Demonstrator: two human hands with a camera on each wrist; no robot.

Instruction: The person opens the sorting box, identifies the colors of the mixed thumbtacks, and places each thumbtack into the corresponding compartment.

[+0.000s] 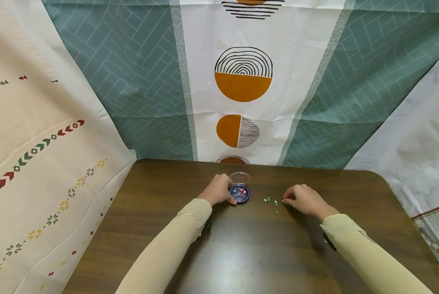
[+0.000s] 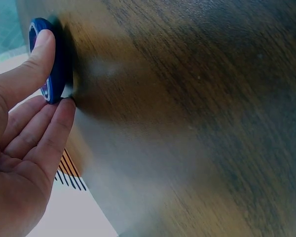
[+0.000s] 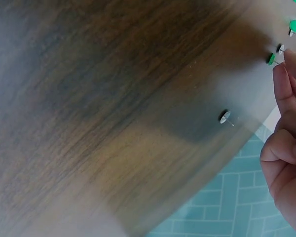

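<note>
In the head view my left hand grips the left side of a round blue case. Its clear lid stands raised at the back, and small red and white pieces lie inside. The left wrist view has my thumb over the rim of the case, with the fingers against its side. Right of the case, my right hand is low over the table, thumb and finger together. In the right wrist view these fingertips pinch the pin of a green thumbtack.
Several green thumbtacks lie between the hands, a separate one nearer me. A thumbtack rests pin-up in the right wrist view. The brown wooden table ends at a patterned curtain behind.
</note>
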